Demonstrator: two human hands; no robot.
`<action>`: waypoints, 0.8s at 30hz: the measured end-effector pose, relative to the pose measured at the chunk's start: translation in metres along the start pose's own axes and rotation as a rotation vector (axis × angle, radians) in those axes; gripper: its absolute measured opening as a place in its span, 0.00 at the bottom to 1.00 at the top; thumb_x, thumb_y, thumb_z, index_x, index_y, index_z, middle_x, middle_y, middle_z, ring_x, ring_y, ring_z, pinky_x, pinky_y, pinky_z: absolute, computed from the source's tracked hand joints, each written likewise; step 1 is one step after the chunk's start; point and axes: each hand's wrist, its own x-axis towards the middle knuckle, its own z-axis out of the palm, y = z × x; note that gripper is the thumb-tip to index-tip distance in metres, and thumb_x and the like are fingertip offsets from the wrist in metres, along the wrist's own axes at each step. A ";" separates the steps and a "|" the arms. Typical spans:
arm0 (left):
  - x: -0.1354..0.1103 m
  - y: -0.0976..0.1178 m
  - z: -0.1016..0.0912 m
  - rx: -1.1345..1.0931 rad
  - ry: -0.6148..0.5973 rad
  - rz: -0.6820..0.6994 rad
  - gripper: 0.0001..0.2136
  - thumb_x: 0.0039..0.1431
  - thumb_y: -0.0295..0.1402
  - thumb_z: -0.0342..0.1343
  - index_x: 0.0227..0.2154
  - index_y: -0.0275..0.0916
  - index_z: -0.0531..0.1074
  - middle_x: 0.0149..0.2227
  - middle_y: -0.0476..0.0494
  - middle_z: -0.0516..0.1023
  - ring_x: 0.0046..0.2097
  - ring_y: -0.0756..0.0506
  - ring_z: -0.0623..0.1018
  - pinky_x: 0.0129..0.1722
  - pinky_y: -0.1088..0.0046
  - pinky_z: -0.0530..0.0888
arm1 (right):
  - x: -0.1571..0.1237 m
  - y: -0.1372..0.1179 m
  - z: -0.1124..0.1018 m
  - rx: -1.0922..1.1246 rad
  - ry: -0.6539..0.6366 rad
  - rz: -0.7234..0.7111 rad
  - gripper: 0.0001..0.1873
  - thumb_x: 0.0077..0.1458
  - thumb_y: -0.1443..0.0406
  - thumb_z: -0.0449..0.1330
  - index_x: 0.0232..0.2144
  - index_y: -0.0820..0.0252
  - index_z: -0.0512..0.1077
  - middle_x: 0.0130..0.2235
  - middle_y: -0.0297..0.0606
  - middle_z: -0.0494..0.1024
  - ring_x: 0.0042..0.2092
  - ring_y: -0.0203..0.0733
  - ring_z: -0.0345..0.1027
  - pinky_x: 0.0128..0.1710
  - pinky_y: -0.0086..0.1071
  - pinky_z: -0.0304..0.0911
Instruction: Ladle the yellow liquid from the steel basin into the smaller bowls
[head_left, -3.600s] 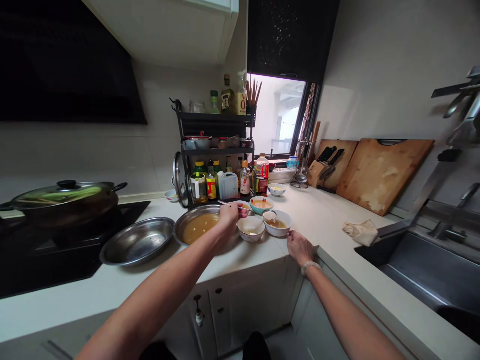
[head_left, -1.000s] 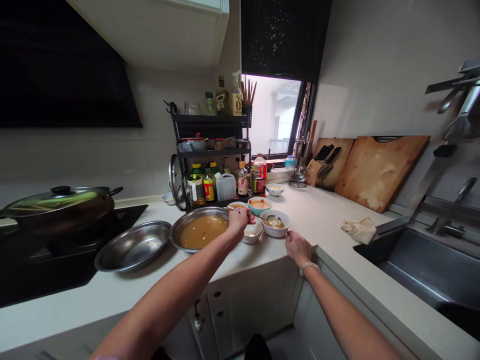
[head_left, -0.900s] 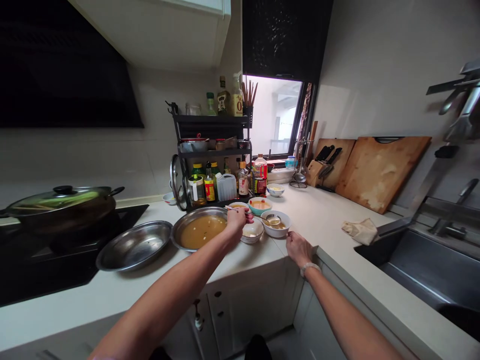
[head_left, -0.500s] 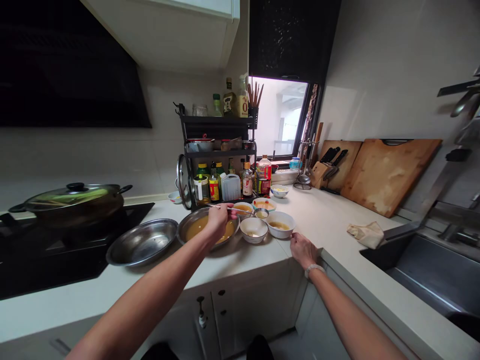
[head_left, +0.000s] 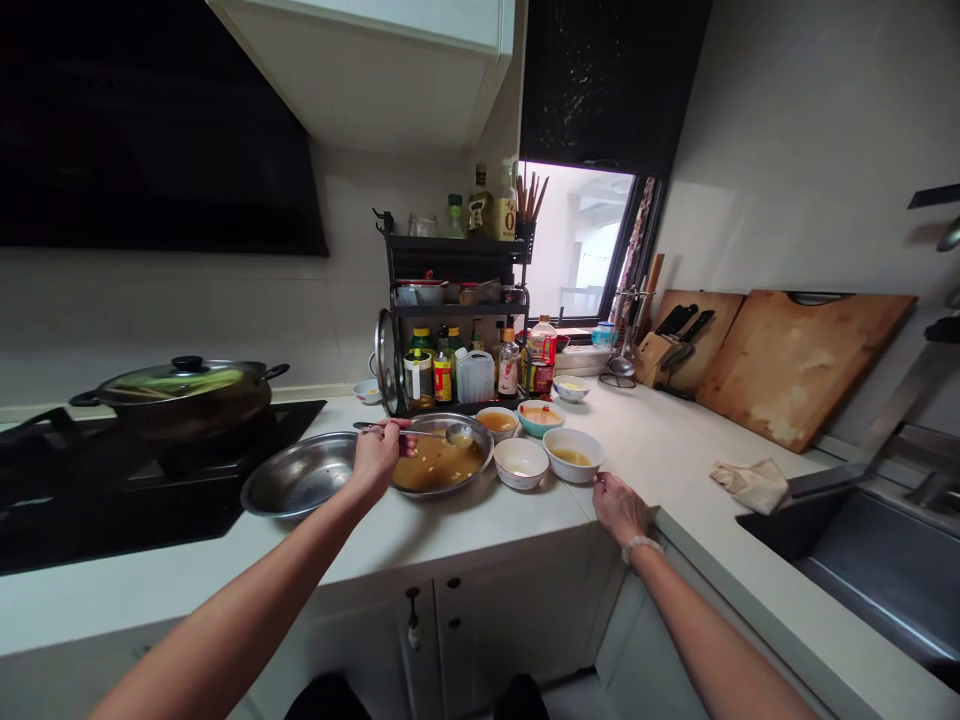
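Observation:
My left hand is closed round the handle of a metal ladle. The ladle's bowl hangs over a steel basin of brown liquid. My right hand rests on the counter edge, fingers loosely curled, just in front of a white bowl holding some brown liquid. Another white bowl stands between that bowl and the basin. Behind them are a small bowl of brown liquid and a teal-rimmed bowl.
An empty steel basin lies left of the full one. A lidded wok sits on the black hob. A condiment rack, knife block, cutting boards, a cloth and a sink line the counter.
My left hand carried the ladle from over the right white bowl leftward, back over the basin of brown liquid. The view shifted left. My right hand stayed at the counter edge.

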 end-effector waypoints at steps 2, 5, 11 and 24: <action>-0.004 -0.001 -0.009 0.081 -0.016 0.050 0.08 0.52 0.29 0.46 0.29 0.33 0.70 0.19 0.47 0.74 0.19 0.49 0.73 0.19 0.75 0.71 | 0.000 0.000 0.001 0.017 -0.002 0.007 0.16 0.58 0.64 0.46 0.41 0.57 0.73 0.41 0.44 0.77 0.39 0.44 0.71 0.33 0.31 0.56; -0.011 0.001 -0.018 0.230 -0.033 0.138 0.10 0.52 0.31 0.46 0.30 0.35 0.71 0.18 0.48 0.73 0.18 0.49 0.72 0.18 0.75 0.70 | 0.002 0.000 0.001 0.069 0.002 0.036 0.18 0.58 0.64 0.46 0.46 0.57 0.71 0.42 0.44 0.77 0.41 0.45 0.70 0.34 0.31 0.56; -0.019 -0.002 -0.034 0.611 -0.149 0.467 0.12 0.55 0.34 0.46 0.35 0.37 0.72 0.22 0.46 0.74 0.22 0.47 0.75 0.25 0.73 0.72 | 0.013 0.002 -0.006 0.247 0.014 0.156 0.23 0.61 0.63 0.38 0.51 0.63 0.66 0.39 0.44 0.77 0.35 0.40 0.72 0.34 0.29 0.59; -0.031 0.019 -0.005 0.264 -0.085 0.270 0.12 0.57 0.36 0.44 0.35 0.35 0.69 0.21 0.48 0.73 0.20 0.49 0.74 0.21 0.74 0.72 | 0.013 -0.025 -0.012 0.777 -0.108 0.254 0.34 0.58 0.52 0.43 0.62 0.60 0.45 0.45 0.46 0.73 0.24 0.35 0.71 0.19 0.26 0.57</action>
